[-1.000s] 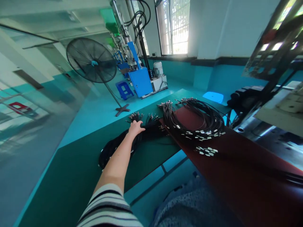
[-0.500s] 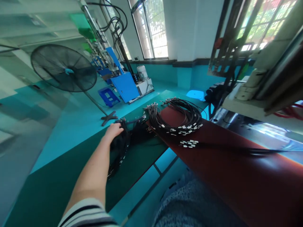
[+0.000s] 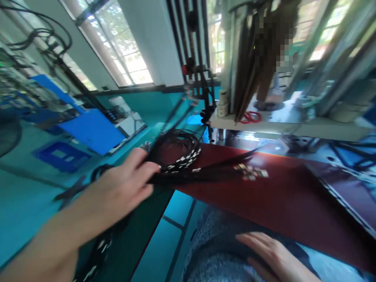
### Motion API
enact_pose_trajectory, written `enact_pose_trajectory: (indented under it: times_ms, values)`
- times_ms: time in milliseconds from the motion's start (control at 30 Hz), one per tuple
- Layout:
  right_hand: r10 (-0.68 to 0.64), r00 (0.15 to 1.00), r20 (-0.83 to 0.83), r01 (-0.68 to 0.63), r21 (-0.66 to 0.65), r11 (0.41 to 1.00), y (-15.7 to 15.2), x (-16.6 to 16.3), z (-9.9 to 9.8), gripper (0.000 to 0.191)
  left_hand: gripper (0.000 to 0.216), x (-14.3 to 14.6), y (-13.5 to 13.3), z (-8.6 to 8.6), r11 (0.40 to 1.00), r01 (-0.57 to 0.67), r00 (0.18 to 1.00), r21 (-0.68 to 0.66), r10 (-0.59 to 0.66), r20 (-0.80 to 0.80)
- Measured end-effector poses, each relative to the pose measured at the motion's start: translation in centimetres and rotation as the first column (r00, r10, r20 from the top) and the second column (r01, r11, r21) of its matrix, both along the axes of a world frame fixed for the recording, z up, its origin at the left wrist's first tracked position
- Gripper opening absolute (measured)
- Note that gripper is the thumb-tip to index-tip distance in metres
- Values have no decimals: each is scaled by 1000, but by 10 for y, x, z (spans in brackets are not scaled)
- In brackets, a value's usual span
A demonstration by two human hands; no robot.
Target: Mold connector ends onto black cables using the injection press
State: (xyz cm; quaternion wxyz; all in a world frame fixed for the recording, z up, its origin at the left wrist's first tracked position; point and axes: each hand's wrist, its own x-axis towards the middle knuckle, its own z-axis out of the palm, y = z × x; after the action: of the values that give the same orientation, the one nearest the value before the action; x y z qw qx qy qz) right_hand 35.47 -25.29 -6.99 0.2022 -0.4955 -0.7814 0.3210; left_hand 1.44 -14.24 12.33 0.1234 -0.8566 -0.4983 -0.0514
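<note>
My left hand (image 3: 123, 184) is closed around a bundle of black cables (image 3: 202, 176) and holds it over the near edge of the dark red table (image 3: 282, 196). The bundle's metal-tipped ends (image 3: 249, 172) stick out to the right above the red surface. A coil of black cables (image 3: 176, 150) with white tags lies on the table just beyond the hand. More black cable hangs down below my left forearm. My right hand (image 3: 273, 256) rests flat, fingers spread, on my lap at the bottom right and holds nothing.
A green mat-covered table (image 3: 141, 231) sits to the left of the red one. A machine with upright rods and a shelf (image 3: 264, 127) stands behind the red table. Blue equipment (image 3: 88, 131) and windows lie to the far left. The picture is motion-blurred.
My left hand has gripped the cable bundle on the green table and drawn it rightward over the red table. The view has swung right, and my right hand has come into sight.
</note>
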Motion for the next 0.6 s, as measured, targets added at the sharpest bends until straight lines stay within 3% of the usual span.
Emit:
enact_pose_trajectory:
  times_ms: [100,267,367,433,533,600]
  values:
    - [128,991,-50,-130,-29,991,10,-21,28,35,19,85,26,-32,968,172,980,-182,-187,-71]
    - [40,998,-46,-44,-79,996,6,-11,34,36,29,180,56,-103,833,459,866,-308,-498,-57]
    - [-57,997,-51,52,-104,993,-5,4,27,34,37,202,68,-137,721,547,815,-426,-574,76]
    - [-108,989,-100,97,-113,989,-8,12,23,32,48,205,75,-149,628,596,789,-499,-574,219]
    - [-182,944,-274,153,-123,981,-3,18,17,26,60,200,83,-147,489,669,737,-559,-534,415]
    - [-249,827,-504,167,-202,965,7,17,12,25,60,196,83,-136,469,709,705,-527,-511,493]
